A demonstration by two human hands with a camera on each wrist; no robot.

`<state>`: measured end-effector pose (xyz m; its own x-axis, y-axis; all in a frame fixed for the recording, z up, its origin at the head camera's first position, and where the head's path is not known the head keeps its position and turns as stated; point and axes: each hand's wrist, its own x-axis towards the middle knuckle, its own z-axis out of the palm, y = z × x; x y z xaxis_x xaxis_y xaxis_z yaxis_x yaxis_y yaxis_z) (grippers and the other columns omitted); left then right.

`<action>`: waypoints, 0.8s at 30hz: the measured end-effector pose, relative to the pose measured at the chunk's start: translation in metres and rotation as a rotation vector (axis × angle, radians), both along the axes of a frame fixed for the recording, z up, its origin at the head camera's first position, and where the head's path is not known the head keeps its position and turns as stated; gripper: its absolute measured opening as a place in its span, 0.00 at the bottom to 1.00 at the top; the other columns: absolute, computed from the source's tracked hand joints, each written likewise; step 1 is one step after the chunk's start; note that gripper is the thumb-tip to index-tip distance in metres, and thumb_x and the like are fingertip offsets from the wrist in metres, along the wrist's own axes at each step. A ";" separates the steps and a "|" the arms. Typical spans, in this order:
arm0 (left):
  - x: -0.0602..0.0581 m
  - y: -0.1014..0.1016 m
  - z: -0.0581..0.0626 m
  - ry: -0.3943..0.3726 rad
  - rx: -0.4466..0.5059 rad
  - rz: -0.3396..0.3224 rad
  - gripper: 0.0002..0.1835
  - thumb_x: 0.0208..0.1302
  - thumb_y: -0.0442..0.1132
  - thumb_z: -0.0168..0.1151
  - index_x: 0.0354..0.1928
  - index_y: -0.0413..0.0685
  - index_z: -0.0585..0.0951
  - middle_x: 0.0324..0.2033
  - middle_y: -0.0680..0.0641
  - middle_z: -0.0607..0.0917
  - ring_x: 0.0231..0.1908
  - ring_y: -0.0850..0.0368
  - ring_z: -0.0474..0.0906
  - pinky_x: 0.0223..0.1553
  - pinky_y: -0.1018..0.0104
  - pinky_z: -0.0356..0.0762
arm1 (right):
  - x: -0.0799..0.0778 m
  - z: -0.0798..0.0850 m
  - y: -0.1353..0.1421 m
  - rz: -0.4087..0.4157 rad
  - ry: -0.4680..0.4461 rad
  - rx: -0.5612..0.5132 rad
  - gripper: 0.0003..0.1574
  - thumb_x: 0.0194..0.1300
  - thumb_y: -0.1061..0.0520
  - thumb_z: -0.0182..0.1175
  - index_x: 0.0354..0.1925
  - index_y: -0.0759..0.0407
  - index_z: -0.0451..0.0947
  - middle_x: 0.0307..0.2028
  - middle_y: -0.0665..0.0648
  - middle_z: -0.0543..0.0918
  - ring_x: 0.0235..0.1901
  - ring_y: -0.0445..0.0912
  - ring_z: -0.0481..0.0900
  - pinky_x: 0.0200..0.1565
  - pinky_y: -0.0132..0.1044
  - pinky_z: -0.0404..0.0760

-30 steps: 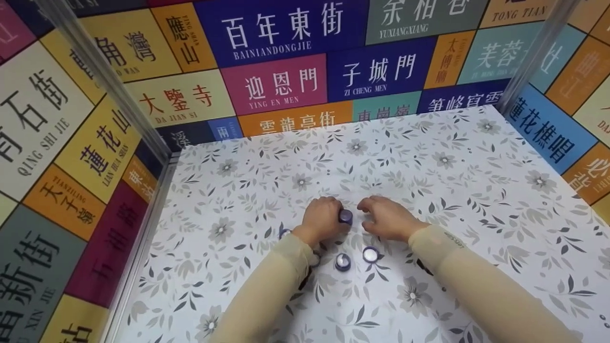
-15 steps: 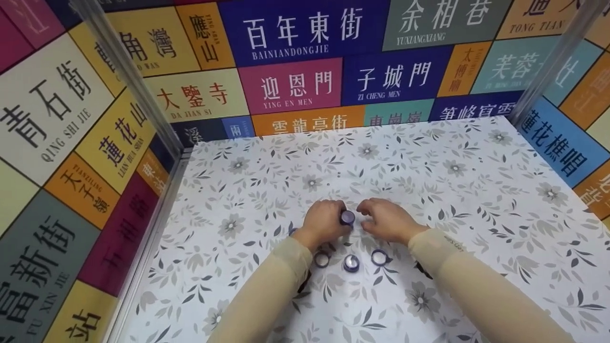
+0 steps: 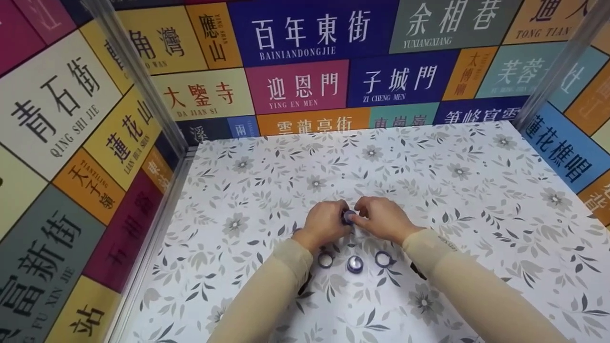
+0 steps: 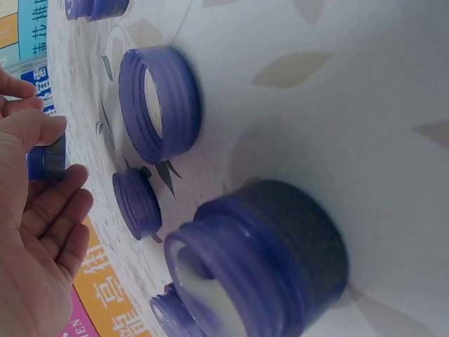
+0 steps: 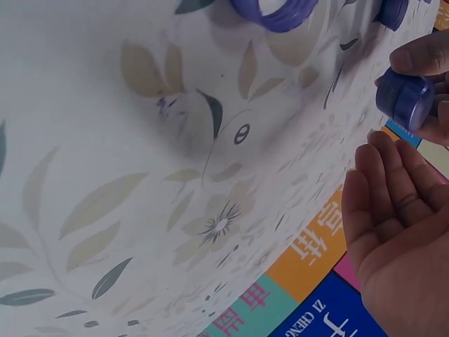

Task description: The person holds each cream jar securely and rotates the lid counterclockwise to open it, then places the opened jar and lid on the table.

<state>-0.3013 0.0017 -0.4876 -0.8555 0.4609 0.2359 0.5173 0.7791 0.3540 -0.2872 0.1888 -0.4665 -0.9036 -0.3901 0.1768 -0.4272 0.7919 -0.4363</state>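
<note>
My left hand (image 3: 328, 220) grips a small purple screw-top jar (image 4: 49, 160) between thumb and fingers, its round end turned toward the right hand. My right hand (image 3: 385, 219) is right at this jar. In the head view its thumb overlaps the end. The right wrist view shows its fingers (image 5: 393, 182) extended and loosely bent, apart from the jar (image 5: 407, 98). Below the left hand stands an open purple jar (image 4: 280, 253) with a threaded neck and white inside. A purple ring-shaped piece (image 4: 186, 105) and a shallow purple cap (image 4: 140, 203) lie beyond it.
Nearer the body, a purple ring (image 3: 320, 261), a round jar (image 3: 355, 271) and another ring (image 3: 383, 267) lie in a row. One more purple piece (image 3: 298, 230) is half hidden by the left wrist. The floral table (image 3: 429, 190) meets sign-covered walls (image 3: 298, 85) behind and at both sides.
My right hand has moved left, up to the jar; its thumb now overlaps the jar's end. The left hand keeps its grip. The head view has shifted slightly.
</note>
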 end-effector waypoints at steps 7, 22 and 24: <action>0.003 -0.001 0.001 0.093 -0.009 -0.030 0.11 0.48 0.49 0.70 0.30 0.53 0.82 0.24 0.56 0.82 0.27 0.53 0.80 0.31 0.57 0.76 | 0.000 -0.002 -0.009 -0.001 0.020 0.008 0.17 0.57 0.43 0.69 0.33 0.54 0.82 0.24 0.48 0.82 0.25 0.45 0.77 0.32 0.45 0.77; 0.006 -0.008 -0.001 0.052 -0.022 -0.030 0.13 0.47 0.49 0.71 0.34 0.53 0.83 0.26 0.57 0.82 0.28 0.56 0.78 0.32 0.61 0.75 | 0.000 -0.002 -0.009 0.064 -0.073 -0.028 0.09 0.59 0.50 0.66 0.35 0.55 0.84 0.26 0.45 0.84 0.28 0.44 0.81 0.37 0.45 0.79; 0.007 -0.008 0.000 0.040 -0.019 -0.031 0.13 0.48 0.49 0.71 0.35 0.53 0.83 0.27 0.57 0.83 0.28 0.56 0.79 0.33 0.61 0.76 | -0.001 -0.002 -0.008 0.069 -0.112 -0.055 0.10 0.60 0.51 0.66 0.36 0.56 0.84 0.27 0.47 0.86 0.30 0.44 0.82 0.38 0.44 0.80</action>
<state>-0.2944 -0.0068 -0.4880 -0.8309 0.4914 0.2609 0.5546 0.7690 0.3178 -0.2880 0.1806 -0.4681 -0.8903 -0.4443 0.0994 -0.4260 0.7359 -0.5264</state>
